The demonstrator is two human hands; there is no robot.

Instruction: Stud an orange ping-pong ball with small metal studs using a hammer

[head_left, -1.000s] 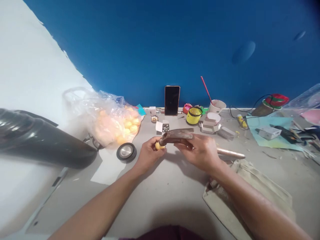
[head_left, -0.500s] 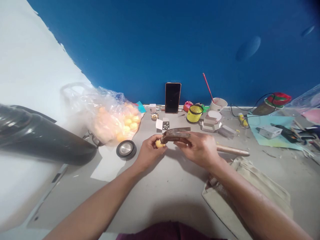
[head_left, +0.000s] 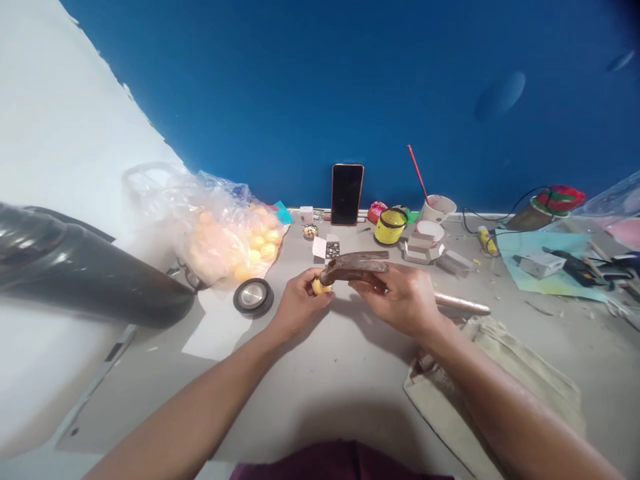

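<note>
While the left hand (head_left: 299, 305) pinches a small yellow ball (head_left: 321, 287) between thumb and bent fingers, the right hand (head_left: 407, 300) is closed around a claw hammer (head_left: 356, 265) close under its head, the striking face at or just over the ball; whether they touch is hard to tell. Both sit mid-scene above the table (head_left: 320, 400), the shiny handle running out to the right beyond the fist. Judging by its worn metal head, the hammer should feel heavy and stiff, weighted at one end, and its smooth handle may slip, so a grip close to the head seems best for control. The ball looks light and perhaps thin-walled, easily dented or rolled away, so it is best held round its sides. Counting up, I find one hammer, one ball in the fingers, and many similar balls in one clear bag (head_left: 200, 233) at far left, too bunched to number. Farther off stand one phone (head_left: 347, 195), one yellow tub (head_left: 390, 228) and one white cup (head_left: 439, 208) with one red stick (head_left: 417, 173); one black-rimmed disc (head_left: 253, 297) lies left of the left hand.
</note>
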